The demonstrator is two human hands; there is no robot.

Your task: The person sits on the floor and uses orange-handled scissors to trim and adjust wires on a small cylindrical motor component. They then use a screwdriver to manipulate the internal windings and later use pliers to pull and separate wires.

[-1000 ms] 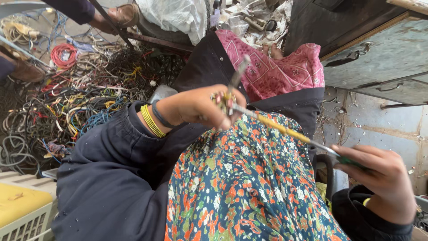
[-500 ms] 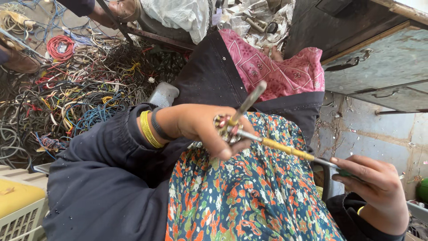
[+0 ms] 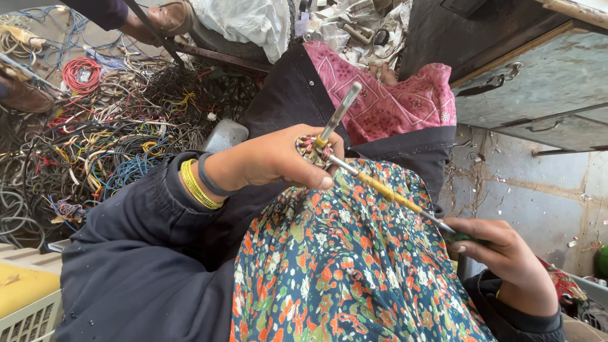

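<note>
Centrally, in the head view, the left hand is closed around a small bundle of red and pale stripped wire ends, gripped between thumb and fingers just above the lap. From this fist a flat grey metal blade rises obliquely toward the upper middle of the frame. A thin cable with a yellow sheath runs from the bundle down to the lower right, where the right hand is closed on its far end together with a dark green grip (whether this is a tool handle or more sheath cannot be told). Yellow bangles and a dark band circle the left wrist, over a dark navy sleeve. The cable lies across a floral-print cloth of orange, blue and green covering the lap; a pink patterned cloth shows beyond it. At the left of the frame lies a tangled heap of mixed coloured scrap wires, with a coiled red wire at upper left. A yellow-topped plastic crate sits at lower left.
</note>
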